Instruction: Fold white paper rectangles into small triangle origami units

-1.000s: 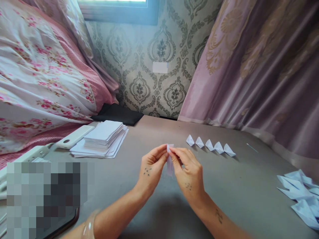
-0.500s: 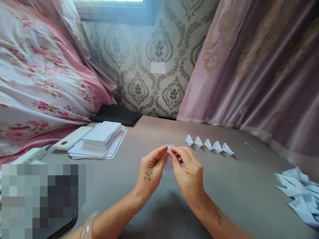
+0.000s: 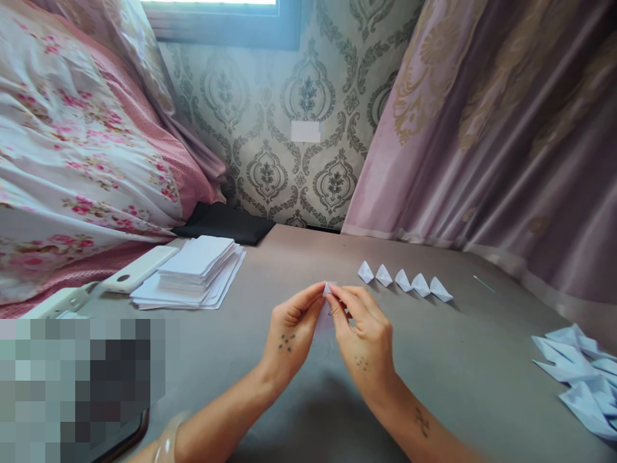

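Above the middle of the table, my left hand (image 3: 295, 319) and my right hand (image 3: 365, 325) meet at their fingertips. Both pinch one small piece of white paper (image 3: 327, 289), which shows a pointed top between the fingers. Most of the paper is hidden by the thumbs and fingers. Behind my right hand stands a row of several small folded paper boats (image 3: 403, 280). To the left of my left hand lies a stack of white paper (image 3: 197, 270).
More folded paper boats (image 3: 583, 373) are heaped at the right edge. A white device (image 3: 139, 268) and a black pouch (image 3: 224, 223) lie at the back left, by floral fabric. A thin stick (image 3: 483, 284) rests at the far right. A dark phone-like edge (image 3: 130, 440) shows at lower left.
The top of the pinched paper has gone from a flat edge to a point. My right fingers have shifted slightly over it; the rest looks the same.
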Action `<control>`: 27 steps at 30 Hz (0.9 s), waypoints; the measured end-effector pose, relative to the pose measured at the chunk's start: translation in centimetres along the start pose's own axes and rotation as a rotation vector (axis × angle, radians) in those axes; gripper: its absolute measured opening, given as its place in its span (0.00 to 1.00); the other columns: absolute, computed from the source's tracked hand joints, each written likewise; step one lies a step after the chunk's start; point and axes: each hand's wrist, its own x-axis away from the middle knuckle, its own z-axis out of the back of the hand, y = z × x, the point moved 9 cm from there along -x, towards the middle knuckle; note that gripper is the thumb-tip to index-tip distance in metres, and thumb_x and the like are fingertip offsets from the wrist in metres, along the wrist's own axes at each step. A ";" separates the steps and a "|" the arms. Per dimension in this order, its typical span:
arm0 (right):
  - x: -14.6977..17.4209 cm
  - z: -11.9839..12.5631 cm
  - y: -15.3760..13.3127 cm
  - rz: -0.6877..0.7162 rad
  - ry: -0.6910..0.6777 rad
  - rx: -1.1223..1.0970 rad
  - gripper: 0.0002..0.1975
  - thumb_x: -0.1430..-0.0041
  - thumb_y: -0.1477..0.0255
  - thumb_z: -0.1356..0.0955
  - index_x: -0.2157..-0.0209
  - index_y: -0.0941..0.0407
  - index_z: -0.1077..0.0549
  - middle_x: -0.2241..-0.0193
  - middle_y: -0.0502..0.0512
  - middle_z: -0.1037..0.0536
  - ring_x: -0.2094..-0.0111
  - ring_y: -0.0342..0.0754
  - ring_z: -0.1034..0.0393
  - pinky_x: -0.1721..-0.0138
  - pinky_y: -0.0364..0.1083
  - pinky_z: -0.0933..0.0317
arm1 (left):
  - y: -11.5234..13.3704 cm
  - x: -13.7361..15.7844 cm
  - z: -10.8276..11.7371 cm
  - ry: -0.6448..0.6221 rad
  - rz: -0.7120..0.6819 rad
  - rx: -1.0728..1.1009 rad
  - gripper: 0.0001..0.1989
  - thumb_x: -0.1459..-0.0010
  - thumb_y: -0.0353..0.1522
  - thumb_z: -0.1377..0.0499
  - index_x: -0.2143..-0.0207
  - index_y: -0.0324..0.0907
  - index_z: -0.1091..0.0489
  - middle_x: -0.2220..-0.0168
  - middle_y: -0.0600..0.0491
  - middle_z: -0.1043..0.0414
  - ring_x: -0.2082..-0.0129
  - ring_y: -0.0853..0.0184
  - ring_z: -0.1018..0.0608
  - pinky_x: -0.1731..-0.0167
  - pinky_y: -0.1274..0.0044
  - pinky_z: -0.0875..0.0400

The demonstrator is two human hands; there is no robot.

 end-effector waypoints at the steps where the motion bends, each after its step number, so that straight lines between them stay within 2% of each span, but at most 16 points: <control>1: -0.1 0.0 0.2 -0.020 -0.008 -0.023 0.10 0.40 0.76 0.35 0.60 0.55 0.24 0.66 0.54 0.24 0.64 0.45 0.29 0.60 0.45 0.34 | 0.0 0.0 0.0 -0.005 -0.002 -0.005 0.13 0.44 0.33 0.39 0.56 0.45 0.24 0.56 0.53 0.22 0.56 0.63 0.22 0.51 0.74 0.29; 9: -0.6 -0.3 1.4 -0.204 -0.047 -0.232 0.06 0.42 0.75 0.33 0.65 0.55 0.23 0.67 0.52 0.25 0.66 0.43 0.30 0.66 0.42 0.35 | 0.5 0.0 -0.1 -0.024 -0.051 -0.055 0.13 0.43 0.32 0.40 0.55 0.46 0.25 0.56 0.54 0.22 0.57 0.65 0.22 0.52 0.75 0.29; 16: -0.8 -0.3 1.8 -0.279 -0.072 -0.244 0.03 0.43 0.73 0.32 0.68 0.55 0.24 0.69 0.50 0.25 0.69 0.42 0.31 0.66 0.43 0.37 | 0.9 0.2 -0.3 -0.043 -0.097 -0.155 0.14 0.41 0.32 0.42 0.53 0.46 0.25 0.56 0.54 0.23 0.56 0.64 0.22 0.52 0.76 0.29; 27: -0.9 -0.8 2.1 -0.361 -0.194 -0.312 0.06 0.42 0.70 0.35 0.70 0.56 0.27 0.71 0.50 0.26 0.68 0.44 0.32 0.64 0.44 0.38 | 1.2 0.4 -0.4 -0.063 -0.113 -0.247 0.13 0.41 0.33 0.42 0.54 0.48 0.25 0.55 0.54 0.23 0.57 0.64 0.22 0.54 0.77 0.29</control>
